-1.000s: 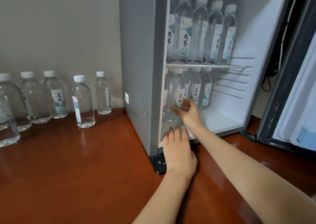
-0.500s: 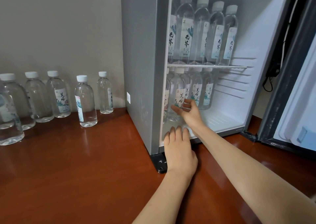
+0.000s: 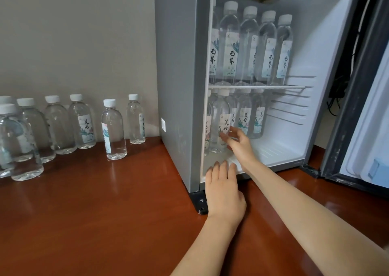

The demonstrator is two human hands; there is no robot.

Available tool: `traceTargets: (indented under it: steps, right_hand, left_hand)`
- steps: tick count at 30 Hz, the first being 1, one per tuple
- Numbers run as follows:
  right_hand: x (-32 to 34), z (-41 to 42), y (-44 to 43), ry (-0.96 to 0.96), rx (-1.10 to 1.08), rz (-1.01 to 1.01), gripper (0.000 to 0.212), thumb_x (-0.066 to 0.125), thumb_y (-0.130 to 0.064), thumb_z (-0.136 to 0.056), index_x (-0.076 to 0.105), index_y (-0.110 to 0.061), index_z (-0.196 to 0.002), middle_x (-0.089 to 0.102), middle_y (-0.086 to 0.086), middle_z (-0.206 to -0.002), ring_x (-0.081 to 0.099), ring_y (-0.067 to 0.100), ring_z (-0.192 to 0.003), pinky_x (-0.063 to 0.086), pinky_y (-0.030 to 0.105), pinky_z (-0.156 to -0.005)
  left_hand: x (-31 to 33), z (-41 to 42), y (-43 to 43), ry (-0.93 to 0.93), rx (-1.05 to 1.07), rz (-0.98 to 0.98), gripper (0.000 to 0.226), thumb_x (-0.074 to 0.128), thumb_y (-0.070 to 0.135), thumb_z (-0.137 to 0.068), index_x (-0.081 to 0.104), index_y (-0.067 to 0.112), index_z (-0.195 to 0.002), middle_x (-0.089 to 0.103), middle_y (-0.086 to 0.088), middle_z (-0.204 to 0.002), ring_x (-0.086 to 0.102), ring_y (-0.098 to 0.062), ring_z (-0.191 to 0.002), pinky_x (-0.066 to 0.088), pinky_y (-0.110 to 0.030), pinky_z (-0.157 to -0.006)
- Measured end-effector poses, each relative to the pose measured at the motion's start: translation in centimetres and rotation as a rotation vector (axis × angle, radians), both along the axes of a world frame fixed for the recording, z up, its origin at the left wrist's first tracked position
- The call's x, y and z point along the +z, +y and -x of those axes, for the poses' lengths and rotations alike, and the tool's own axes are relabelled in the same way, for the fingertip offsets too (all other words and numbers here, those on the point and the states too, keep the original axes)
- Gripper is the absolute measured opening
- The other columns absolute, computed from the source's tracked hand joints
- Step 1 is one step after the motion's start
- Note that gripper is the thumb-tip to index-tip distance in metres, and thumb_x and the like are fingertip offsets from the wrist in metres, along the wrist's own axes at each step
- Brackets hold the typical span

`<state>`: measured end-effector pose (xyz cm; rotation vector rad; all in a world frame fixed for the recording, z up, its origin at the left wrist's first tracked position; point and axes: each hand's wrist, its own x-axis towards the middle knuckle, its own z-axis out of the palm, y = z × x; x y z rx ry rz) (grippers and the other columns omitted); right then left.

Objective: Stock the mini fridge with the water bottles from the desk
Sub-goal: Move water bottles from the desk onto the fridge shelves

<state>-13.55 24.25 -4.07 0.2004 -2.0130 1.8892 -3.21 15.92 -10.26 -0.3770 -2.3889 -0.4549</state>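
The grey mini fridge (image 3: pixel 179 86) stands open on the wooden desk (image 3: pixel 94 212). Tall water bottles (image 3: pixel 230 44) fill its wire shelf (image 3: pixel 294 87), and shorter ones stand on the floor below. My right hand (image 3: pixel 240 147) reaches inside, its fairly straight fingers touching the lower part of the front water bottle (image 3: pixel 220 115). Flat on the fridge's bottom front edge rests my left hand (image 3: pixel 225 193), holding nothing. Several water bottles stand on the desk at the left, the nearest of them (image 3: pixel 113 128) a little forward of the row.
The fridge door (image 3: pixel 368 128) hangs open at the right. Black cables (image 3: pixel 336 90) hang behind the fridge. A beige wall backs the desk. The right half of the fridge floor (image 3: pixel 273 151) holds no bottles.
My right hand's fingers have loosened on the front lower bottle. The left hand stays on the fridge edge. The view has shifted slightly.
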Motion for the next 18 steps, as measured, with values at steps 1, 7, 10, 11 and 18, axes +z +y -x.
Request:
traceTargets:
  steps: [1,7,10,11,18]
  right_hand:
    - [-0.1,-0.2,-0.1,0.003,-0.009,0.002,0.050,0.071,-0.028,-0.086,0.052,-0.015,-0.129,0.060,-0.007,-0.114,0.056,0.016,-0.112,0.044,0.039,-0.105]
    - [-2.0,-1.8,-1.3,0.077,-0.239,-0.089,0.043,0.067,-0.031,-0.090,0.052,-0.027,-0.129,0.063,-0.010,-0.117,0.060,0.010,-0.108,0.047,0.032,-0.096]
    - [-2.3,-3.3,-2.0,0.131,-0.297,-0.079,0.036,0.064,-0.025,-0.092,0.053,-0.025,-0.126,0.062,-0.011,-0.109,0.061,0.010,-0.098,0.047,0.027,-0.086]
    - [-2.5,-3.9,-2.1,0.147,-0.323,-0.050,0.033,0.063,-0.021,-0.092,0.054,-0.022,-0.125,0.063,-0.009,-0.105,0.062,0.012,-0.095,0.047,0.026,-0.083]
    - [-4.4,-7.9,-4.9,0.232,-0.256,0.067,0.020,0.059,-0.010,-0.093,0.061,-0.029,-0.095,0.064,-0.004,-0.088,0.061,0.015,-0.084,0.048,0.021,-0.077]
  left_hand:
    - [0.0,-0.3,-0.2,0.004,-0.011,-0.006,0.063,0.061,0.018,-0.052,0.064,0.014,-0.115,0.065,-0.005,-0.118,0.061,-0.027,-0.111,0.049,-0.040,-0.098]
    - [-0.1,-1.8,-1.2,0.001,-0.043,-0.016,0.067,0.061,0.018,-0.047,0.068,0.013,-0.114,0.067,-0.003,-0.117,0.063,-0.024,-0.111,0.045,-0.037,-0.103]
    - [0.2,-2.9,-2.0,0.011,-0.042,-0.053,0.062,0.065,0.015,-0.049,0.069,0.015,-0.111,0.068,-0.001,-0.114,0.064,-0.022,-0.110,0.046,-0.038,-0.100]
    - [0.3,-3.2,-2.3,0.024,-0.051,-0.087,0.057,0.063,0.014,-0.053,0.070,0.016,-0.109,0.068,0.000,-0.112,0.065,-0.021,-0.107,0.046,-0.037,-0.099]
    - [1.3,-5.6,-7.0,0.015,-0.005,-0.421,0.035,0.051,0.007,-0.079,0.068,0.020,-0.107,0.063,0.005,-0.100,0.059,-0.019,-0.093,0.048,-0.030,-0.079]
